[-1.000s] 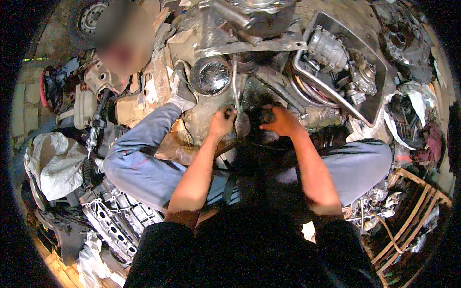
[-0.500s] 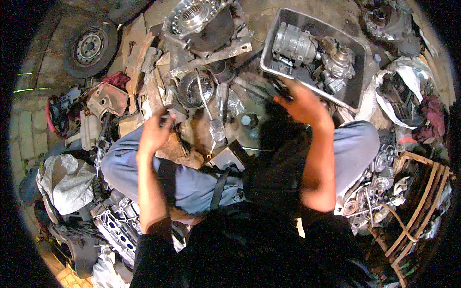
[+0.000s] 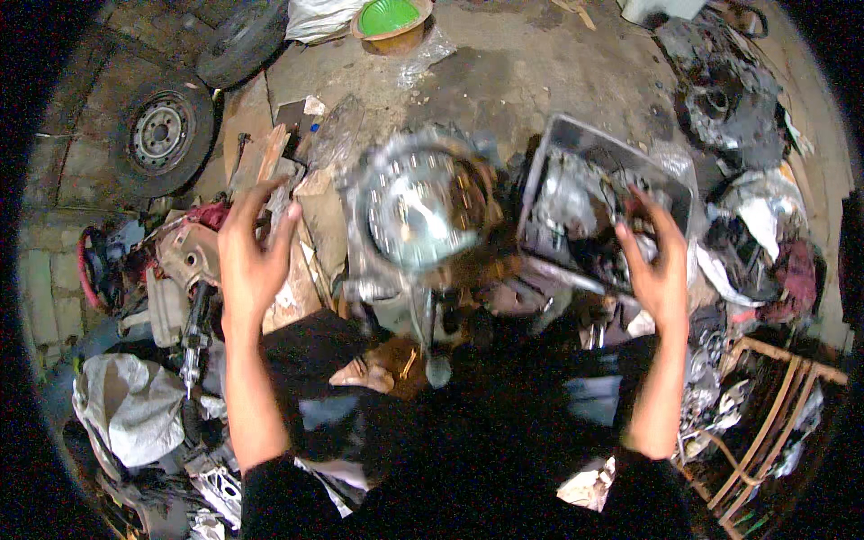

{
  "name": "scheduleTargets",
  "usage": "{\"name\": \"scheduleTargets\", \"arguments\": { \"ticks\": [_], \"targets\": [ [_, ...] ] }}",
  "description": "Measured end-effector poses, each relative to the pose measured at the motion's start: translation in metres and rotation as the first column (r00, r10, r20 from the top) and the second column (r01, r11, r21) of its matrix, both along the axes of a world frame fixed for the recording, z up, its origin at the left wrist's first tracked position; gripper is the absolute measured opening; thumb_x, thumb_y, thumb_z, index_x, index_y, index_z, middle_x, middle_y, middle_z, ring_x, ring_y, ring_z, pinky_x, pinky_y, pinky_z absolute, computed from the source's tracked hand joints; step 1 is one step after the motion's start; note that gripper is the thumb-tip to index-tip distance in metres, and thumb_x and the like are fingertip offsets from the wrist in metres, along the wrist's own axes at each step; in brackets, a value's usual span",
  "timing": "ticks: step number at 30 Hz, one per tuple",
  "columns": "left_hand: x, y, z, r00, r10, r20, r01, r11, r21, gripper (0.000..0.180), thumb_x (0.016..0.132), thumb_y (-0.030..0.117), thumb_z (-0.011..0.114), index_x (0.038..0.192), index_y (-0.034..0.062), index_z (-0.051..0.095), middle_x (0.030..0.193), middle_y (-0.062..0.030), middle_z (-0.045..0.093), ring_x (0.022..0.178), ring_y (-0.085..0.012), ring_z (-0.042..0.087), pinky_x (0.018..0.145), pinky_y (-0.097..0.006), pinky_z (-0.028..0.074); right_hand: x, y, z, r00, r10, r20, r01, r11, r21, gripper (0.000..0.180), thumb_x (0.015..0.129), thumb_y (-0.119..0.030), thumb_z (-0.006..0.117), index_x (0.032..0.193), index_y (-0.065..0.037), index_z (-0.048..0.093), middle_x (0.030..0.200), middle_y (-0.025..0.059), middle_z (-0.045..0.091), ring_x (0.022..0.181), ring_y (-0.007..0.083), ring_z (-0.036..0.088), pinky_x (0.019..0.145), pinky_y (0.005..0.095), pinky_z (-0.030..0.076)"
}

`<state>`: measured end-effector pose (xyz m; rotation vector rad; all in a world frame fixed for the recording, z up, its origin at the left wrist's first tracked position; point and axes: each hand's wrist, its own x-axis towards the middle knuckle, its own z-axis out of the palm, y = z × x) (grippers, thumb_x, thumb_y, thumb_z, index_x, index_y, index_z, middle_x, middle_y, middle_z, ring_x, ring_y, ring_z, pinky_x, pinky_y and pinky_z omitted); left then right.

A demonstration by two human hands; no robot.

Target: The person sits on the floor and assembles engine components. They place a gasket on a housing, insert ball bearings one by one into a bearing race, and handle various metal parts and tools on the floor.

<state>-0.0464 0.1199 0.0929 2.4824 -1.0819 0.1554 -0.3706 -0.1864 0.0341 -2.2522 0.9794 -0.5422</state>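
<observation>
Both of my hands are raised and apart, with nothing seen in them. My left hand (image 3: 254,256) has thumb and fingers spread, left of a round metal housing (image 3: 421,211) that is smeared by motion. Over the near right side of a grey plastic bin (image 3: 551,155), my right hand (image 3: 661,270) is open, thumb apart from the fingers. Inside the bin are a silvery metal machine part (image 3: 569,205) and other parts, partly hidden behind that hand. I cannot tell whether the right fingers touch anything there.
At the far left stand a wheel (image 3: 160,133) and another tire (image 3: 241,45). A green basin (image 3: 389,16) is at the back. Greasy parts (image 3: 729,103) lie far right. Near right is a wooden rack (image 3: 778,423); near left, a whitish sack (image 3: 135,409).
The view has tilted up, showing more floor at the back. My hands have moved farther apart, the right one now over the bin. My legs are mostly in dark shadow now.
</observation>
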Motion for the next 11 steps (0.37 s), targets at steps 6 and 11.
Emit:
{"name": "scheduleTargets", "arguments": {
  "ticks": [6,11],
  "targets": [
    [0.061,-0.037,-0.028,0.993,0.100,-0.060,-0.099,0.995,0.009,0.034,0.087,0.010,0.070,0.119,0.0010,0.064,0.118,-0.0195,0.065,0.111,-0.0386,0.061,0.099,-0.044,0.046,0.030,-0.049,-0.039,0.968,-0.239,-0.078,0.214,0.945,-0.248,0.037,0.096,-0.010,0.062,0.132,-0.001,0.060,0.123,0.0146,0.067,0.110,0.0238,0.064,0.101,0.0364,0.046],
    [0.107,-0.061,-0.061,0.975,0.099,-0.200,-0.088,0.994,0.065,0.036,0.090,0.014,0.067,0.124,0.0034,0.062,0.120,-0.0209,0.064,0.118,-0.0385,0.058,0.106,-0.046,0.041,0.054,-0.063,-0.061,0.929,-0.369,-0.025,0.368,0.929,-0.039,0.048,0.098,-0.018,0.061,0.140,0.001,0.051,0.142,0.0196,0.055,0.131,0.0314,0.052,0.111,0.0423,0.037]
  ]
}}
